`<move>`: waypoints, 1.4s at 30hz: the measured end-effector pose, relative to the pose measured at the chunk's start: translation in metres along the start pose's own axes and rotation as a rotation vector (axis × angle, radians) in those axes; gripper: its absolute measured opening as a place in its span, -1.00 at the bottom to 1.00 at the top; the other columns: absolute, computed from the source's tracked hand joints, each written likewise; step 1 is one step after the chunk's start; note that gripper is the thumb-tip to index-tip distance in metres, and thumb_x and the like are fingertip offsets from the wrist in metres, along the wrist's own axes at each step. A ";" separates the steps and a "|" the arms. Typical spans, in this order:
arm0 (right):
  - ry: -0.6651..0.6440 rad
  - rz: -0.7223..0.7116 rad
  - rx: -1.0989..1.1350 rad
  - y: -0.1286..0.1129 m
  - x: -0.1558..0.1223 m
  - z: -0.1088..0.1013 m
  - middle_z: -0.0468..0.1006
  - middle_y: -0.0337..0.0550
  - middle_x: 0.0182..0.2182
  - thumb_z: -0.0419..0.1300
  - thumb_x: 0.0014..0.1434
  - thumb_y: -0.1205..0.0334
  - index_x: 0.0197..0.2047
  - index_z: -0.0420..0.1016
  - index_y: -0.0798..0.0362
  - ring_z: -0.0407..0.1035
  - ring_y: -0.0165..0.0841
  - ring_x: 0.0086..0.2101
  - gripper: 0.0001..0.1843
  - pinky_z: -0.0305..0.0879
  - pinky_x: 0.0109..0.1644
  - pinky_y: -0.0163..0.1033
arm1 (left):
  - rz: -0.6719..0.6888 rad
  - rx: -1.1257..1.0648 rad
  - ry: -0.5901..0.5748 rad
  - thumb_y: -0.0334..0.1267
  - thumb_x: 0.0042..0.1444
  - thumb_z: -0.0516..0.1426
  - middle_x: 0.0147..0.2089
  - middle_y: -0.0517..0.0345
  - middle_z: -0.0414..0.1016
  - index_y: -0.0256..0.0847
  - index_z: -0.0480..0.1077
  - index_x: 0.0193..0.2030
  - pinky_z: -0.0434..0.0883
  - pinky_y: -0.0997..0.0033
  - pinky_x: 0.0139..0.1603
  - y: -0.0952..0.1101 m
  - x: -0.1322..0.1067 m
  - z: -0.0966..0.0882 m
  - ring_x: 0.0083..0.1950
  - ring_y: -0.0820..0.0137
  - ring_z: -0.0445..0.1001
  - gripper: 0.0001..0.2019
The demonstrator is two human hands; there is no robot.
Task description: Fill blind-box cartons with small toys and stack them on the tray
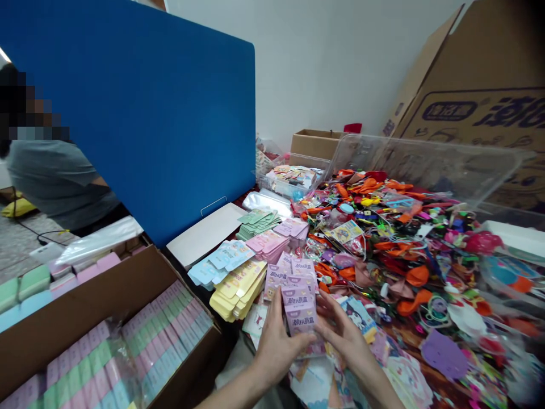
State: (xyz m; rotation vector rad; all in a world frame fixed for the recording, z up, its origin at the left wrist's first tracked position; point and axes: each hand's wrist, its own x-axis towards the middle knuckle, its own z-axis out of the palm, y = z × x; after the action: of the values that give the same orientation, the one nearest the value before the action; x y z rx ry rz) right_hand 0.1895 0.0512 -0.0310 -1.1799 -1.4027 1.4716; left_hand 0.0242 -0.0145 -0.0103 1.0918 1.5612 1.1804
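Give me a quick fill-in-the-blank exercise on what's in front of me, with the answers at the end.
The left hand and right hand grip a stack of ____ paper packets.
Behind the packet stacks stands a large ____ panel.
In the heap of trinkets, deflated orange ____ lie scattered.
Beyond the panel, a person sits in a ____ shirt.

Missing words: purple; blue; balloons; gray.

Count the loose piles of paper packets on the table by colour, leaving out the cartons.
Green pile: 1
Pale blue pile: 1
Pink pile: 1
Yellow pile: 1
Lilac piles: 2, one nearest the camera
Total: 6
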 end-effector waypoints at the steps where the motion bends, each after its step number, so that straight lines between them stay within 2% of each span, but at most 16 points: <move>1: 0.028 0.003 -0.030 -0.005 0.002 -0.001 0.52 0.09 0.15 0.38 -0.03 -0.18 0.24 0.40 -0.03 0.46 -0.06 0.08 -0.19 0.42 0.11 0.02 | -0.015 0.028 0.004 -0.28 -0.17 0.38 0.52 -0.29 -0.04 -0.41 -0.13 0.49 -0.05 0.01 0.52 0.001 0.001 0.001 0.53 -0.03 -0.07 0.13; 4: 0.200 -0.017 -0.221 -0.021 0.017 -0.004 0.62 0.03 -0.06 0.25 0.07 -0.21 0.14 0.49 0.02 0.51 -0.08 -0.07 -0.33 0.41 0.07 0.03 | -0.046 0.097 0.011 -0.37 -0.19 0.33 0.53 -0.26 -0.06 -0.40 -0.07 0.48 -0.09 0.00 0.52 0.005 0.001 0.005 0.55 -0.03 -0.13 0.08; 7: 0.300 -0.044 -0.308 -0.034 0.047 -0.005 0.61 0.01 -0.11 0.25 0.03 -0.14 0.03 0.54 0.03 0.48 -0.07 -0.11 -0.42 0.34 0.10 0.10 | -0.051 0.136 0.001 -0.39 -0.17 0.29 0.53 -0.17 0.00 -0.32 -0.02 0.48 -0.09 0.05 0.52 0.007 -0.001 0.007 0.55 0.01 -0.14 0.02; 11: 0.173 -0.014 -0.200 -0.036 0.088 0.002 0.66 -0.10 -0.24 0.34 -0.13 0.04 -0.03 0.55 -0.02 0.54 -0.09 -0.19 -0.46 0.43 -0.05 0.02 | -0.041 0.144 -0.033 -0.40 -0.17 0.27 0.51 -0.11 0.04 -0.26 -0.02 0.48 -0.09 0.09 0.52 0.007 -0.001 0.008 0.54 0.03 -0.10 0.02; 14: 0.049 0.009 -0.084 -0.037 0.098 0.006 0.67 -0.13 -0.33 0.38 -0.20 0.05 -0.04 0.55 0.01 0.56 -0.12 -0.29 -0.41 0.48 -0.21 -0.06 | -0.040 0.159 -0.047 -0.41 -0.18 0.28 0.52 -0.12 0.01 -0.27 -0.04 0.48 -0.13 0.08 0.53 0.005 0.001 0.009 0.54 0.05 -0.09 0.03; 18: -0.017 0.034 0.022 -0.044 0.082 0.000 0.67 -0.11 -0.27 0.46 -0.20 -0.02 0.01 0.57 0.02 0.56 -0.17 -0.29 -0.33 0.46 -0.24 -0.12 | -0.019 0.150 -0.054 -0.40 -0.17 0.31 0.52 -0.17 0.01 -0.33 -0.07 0.49 -0.11 0.12 0.53 0.002 0.002 0.010 0.53 0.06 -0.08 0.05; 22: -0.034 0.069 0.072 -0.052 0.055 -0.006 0.69 -0.05 -0.17 0.47 -0.13 -0.08 -0.09 0.66 0.02 0.55 -0.12 -0.16 -0.46 0.46 -0.09 -0.10 | 0.042 0.130 -0.029 -0.42 -0.16 0.34 0.51 -0.20 -0.01 -0.33 -0.06 0.47 -0.09 0.07 0.53 0.002 0.000 0.012 0.53 0.01 -0.11 0.05; 26: 0.041 0.094 0.128 -0.056 0.036 0.005 0.69 -0.09 -0.09 0.42 -0.03 -0.12 -0.06 0.66 -0.01 0.53 -0.10 -0.07 -0.48 0.45 -0.05 -0.13 | 0.191 0.121 -0.004 -0.43 -0.14 0.36 0.53 -0.13 -0.06 -0.19 0.05 0.41 -0.07 0.01 0.53 -0.001 0.003 0.014 0.54 0.03 -0.11 -0.04; 31: 0.159 0.151 0.265 -0.051 0.029 0.025 0.71 -0.12 -0.22 0.31 0.03 -0.25 -0.23 0.66 0.00 0.57 -0.10 -0.21 -0.51 0.50 -0.17 -0.12 | 0.235 -0.005 0.017 -0.47 -0.21 0.42 0.48 -0.16 0.05 -0.17 0.07 0.35 0.05 0.00 0.50 0.003 0.010 0.017 0.49 0.00 0.06 -0.02; 33: 0.192 0.139 0.278 -0.051 0.025 0.029 0.70 -0.18 -0.23 0.27 0.06 -0.27 -0.22 0.64 -0.02 0.56 -0.15 -0.22 -0.51 0.48 -0.17 -0.15 | 0.248 -0.051 0.012 -0.43 -0.24 0.45 0.45 -0.16 0.10 -0.14 -0.01 0.40 0.11 -0.01 0.48 0.004 0.010 0.015 0.46 -0.01 0.12 0.07; 35: 0.186 0.100 0.251 -0.056 0.019 0.030 0.69 -0.21 -0.29 0.27 0.08 -0.26 -0.26 0.63 -0.02 0.53 -0.20 -0.25 -0.54 0.44 -0.18 -0.22 | 0.265 -0.043 -0.016 -0.31 -0.24 0.49 0.47 -0.21 0.05 -0.13 -0.22 0.47 0.13 -0.09 0.46 0.002 0.008 0.012 0.46 -0.07 0.11 0.25; 37: 0.124 0.037 0.198 -0.066 0.011 0.032 0.66 -0.19 -0.35 0.25 0.13 -0.23 -0.33 0.63 0.00 0.49 -0.24 -0.29 -0.56 0.40 -0.20 -0.26 | 0.318 0.038 -0.056 -0.17 -0.21 0.49 0.51 -0.31 -0.05 -0.15 -0.45 0.50 0.10 -0.22 0.45 -0.005 0.003 0.007 0.49 -0.14 0.04 0.37; 40: -0.018 -0.035 0.150 -0.084 0.002 0.037 0.60 -0.15 -0.41 0.18 0.20 -0.20 -0.45 0.60 0.02 0.45 -0.26 -0.35 -0.53 0.37 -0.23 -0.25 | 0.435 0.218 -0.067 -0.02 -0.13 0.44 0.51 -0.37 -0.07 -0.15 -0.56 0.50 0.08 -0.34 0.42 -0.016 -0.006 -0.002 0.50 -0.23 -0.02 0.38; 42: -0.097 -0.018 0.128 -0.088 0.003 0.042 0.55 -0.15 -0.47 0.17 0.21 -0.21 -0.50 0.54 0.02 0.41 -0.28 -0.42 -0.51 0.36 -0.30 -0.24 | 0.479 0.298 -0.032 0.06 -0.10 0.41 0.49 -0.34 -0.03 -0.11 -0.57 0.51 0.15 -0.33 0.39 -0.020 -0.013 -0.009 0.49 -0.25 0.02 0.36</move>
State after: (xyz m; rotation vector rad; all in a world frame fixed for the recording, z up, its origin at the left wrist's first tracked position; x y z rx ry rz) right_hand 0.1429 0.0514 0.0549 -1.0262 -1.3572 1.6000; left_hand 0.0159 -0.0319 -0.0267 1.7438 1.5280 1.2496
